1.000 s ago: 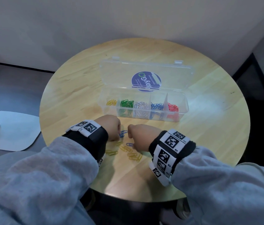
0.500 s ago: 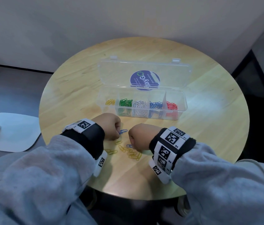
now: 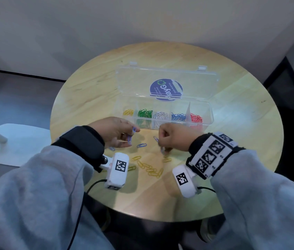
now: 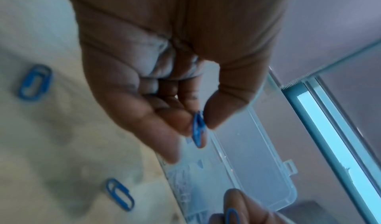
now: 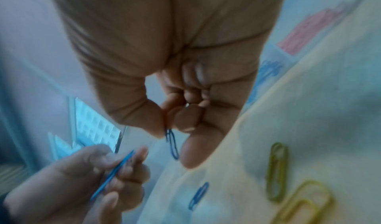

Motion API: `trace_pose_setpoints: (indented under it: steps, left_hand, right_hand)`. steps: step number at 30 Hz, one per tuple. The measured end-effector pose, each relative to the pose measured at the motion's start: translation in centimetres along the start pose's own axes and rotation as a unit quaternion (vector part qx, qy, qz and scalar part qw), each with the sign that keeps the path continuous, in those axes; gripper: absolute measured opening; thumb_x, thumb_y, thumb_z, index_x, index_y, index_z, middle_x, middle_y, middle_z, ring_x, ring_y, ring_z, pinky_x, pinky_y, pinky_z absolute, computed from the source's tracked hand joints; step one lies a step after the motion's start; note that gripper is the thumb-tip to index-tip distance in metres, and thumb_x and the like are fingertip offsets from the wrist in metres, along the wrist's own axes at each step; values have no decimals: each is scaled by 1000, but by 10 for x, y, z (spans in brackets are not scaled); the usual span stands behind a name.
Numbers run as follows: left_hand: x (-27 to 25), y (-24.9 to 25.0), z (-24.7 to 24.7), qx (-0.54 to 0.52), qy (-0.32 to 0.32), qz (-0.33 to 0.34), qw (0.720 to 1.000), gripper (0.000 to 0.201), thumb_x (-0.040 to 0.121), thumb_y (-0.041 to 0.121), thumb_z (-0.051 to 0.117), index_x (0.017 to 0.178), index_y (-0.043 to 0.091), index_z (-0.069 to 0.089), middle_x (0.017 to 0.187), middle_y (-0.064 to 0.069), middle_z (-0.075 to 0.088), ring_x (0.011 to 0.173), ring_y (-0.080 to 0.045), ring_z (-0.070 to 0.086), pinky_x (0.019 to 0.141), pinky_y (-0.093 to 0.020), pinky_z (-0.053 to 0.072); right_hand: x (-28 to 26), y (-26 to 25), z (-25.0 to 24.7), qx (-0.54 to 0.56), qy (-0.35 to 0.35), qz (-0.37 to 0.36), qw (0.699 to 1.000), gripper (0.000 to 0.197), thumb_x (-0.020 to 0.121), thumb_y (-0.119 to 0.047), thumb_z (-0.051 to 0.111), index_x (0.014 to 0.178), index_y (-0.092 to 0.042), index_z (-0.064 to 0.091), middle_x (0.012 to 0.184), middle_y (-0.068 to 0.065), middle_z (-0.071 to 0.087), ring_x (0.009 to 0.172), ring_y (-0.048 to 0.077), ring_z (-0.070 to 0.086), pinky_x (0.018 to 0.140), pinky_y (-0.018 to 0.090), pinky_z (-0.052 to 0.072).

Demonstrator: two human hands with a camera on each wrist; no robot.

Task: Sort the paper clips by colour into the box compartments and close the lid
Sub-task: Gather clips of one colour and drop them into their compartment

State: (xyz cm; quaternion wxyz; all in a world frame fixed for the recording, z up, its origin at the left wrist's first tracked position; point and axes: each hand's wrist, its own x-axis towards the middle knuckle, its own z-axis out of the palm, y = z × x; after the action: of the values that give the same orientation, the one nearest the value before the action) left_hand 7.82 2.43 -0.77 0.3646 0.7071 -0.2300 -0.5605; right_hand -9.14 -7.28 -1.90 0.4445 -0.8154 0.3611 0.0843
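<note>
Two blue clips are now being held clear of the table (image 3: 233,134), one pinched in each of the hands, left hand (image 3: 114,132) and right hand (image 3: 174,137), lifted near the box (image 3: 209,112) at frame centre, where earlier both fists were pressed low.

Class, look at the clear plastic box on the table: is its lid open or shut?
Open. The lid is swung back behind the box, its latch tabs away from the person, leaving the five compartments uncovered.

The desk (image 3: 92,98) is showing pale, smooth wood with a soft sheen; the box (image 3: 209,112) is looking like clear glossy plastic; the sleeves (image 3: 34,195) are looking like matt grey cloth.
</note>
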Motion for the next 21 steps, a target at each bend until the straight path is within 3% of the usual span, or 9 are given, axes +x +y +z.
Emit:
trace_pose_setpoints:
  steps: [3,5,7,11,14,16,19,21]
  left_hand:
    - [-3,0,2,-73,6,-39,997,27,90,0,39,81,6,64,67,-2,43,55,-11,43,47,-16,53]
    - [-3,0,2,-117,-1,-61,991,29,89,1,35,78,5,61,65,-3,43,48,-10,43,42,-14,49]
    - [-3,1,0,-133,-6,-77,988,26,86,4,32,74,6,55,65,-4,43,43,-10,44,37,-13,43]
    - [-1,0,0,-90,-7,-96,991,25,88,17,37,67,11,50,60,-1,42,41,-8,39,33,-12,31]
    - [1,0,-3,28,52,-98,993,26,89,23,44,66,13,50,61,1,37,43,-9,32,33,-12,22]
    - [0,3,-6,167,94,-86,978,18,87,20,50,71,13,50,63,1,35,49,-14,28,41,-16,20]
    - [-3,7,-14,395,134,-47,908,13,86,22,56,77,14,51,67,-2,43,58,-19,37,52,-22,26]
    - [-3,6,-17,475,145,-41,867,10,81,22,61,76,17,54,71,0,50,65,-19,44,55,-22,30]
  right_hand:
    - [2,6,-1,215,-15,25,976,26,87,2,48,67,-14,40,64,7,51,52,14,61,58,22,51]
    - [3,6,1,299,-17,32,953,26,86,8,42,69,-12,40,63,8,43,46,13,47,64,27,56]
    - [3,5,3,347,-22,40,937,25,86,12,38,77,-11,46,60,5,39,46,12,36,62,29,58]
    - [2,5,7,392,-68,67,915,29,89,10,33,85,-6,57,61,4,36,46,10,34,59,27,58]
    - [4,9,8,466,-70,87,878,32,88,6,28,72,-2,54,59,5,38,43,10,36,53,25,57]
    - [5,12,8,521,-67,96,846,31,85,-1,26,62,-5,46,56,4,34,39,11,35,42,21,50]
    - [4,12,7,548,-73,104,827,22,75,-10,29,54,-11,36,59,2,27,43,13,28,35,16,36]
    - [3,11,7,552,-88,95,824,19,68,-16,34,50,-12,33,59,0,25,46,12,27,33,16,33]
